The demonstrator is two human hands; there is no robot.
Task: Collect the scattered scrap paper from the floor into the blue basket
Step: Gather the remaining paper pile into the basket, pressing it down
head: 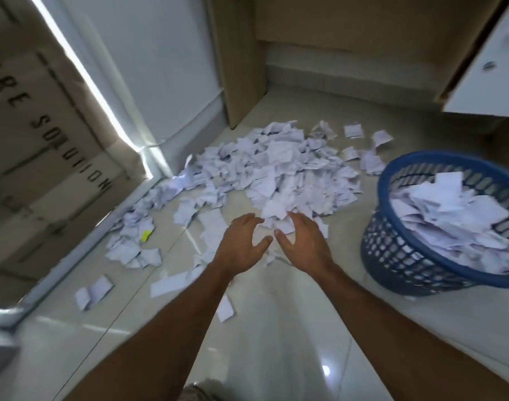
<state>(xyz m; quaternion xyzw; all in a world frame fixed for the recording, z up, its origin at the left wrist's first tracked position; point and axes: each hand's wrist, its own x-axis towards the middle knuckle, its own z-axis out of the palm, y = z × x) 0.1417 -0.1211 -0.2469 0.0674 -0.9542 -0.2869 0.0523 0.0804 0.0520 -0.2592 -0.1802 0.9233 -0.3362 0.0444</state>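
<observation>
Just both hands [272, 241] at paper pile's [285, 172] near edge.

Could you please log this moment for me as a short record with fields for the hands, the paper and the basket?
left hand: open, fingers spread, at the near edge of the pile
right hand: open, fingers spread, beside the left
scrap paper pile: large, on the floor ahead of both hands
blue basket: right of the pile, tilted, already holding paper
yellow scrap: among loose pieces at left

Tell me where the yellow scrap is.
The yellow scrap lies at the head view's left, among white paper scraps by the wall, left of the left hand.
</observation>
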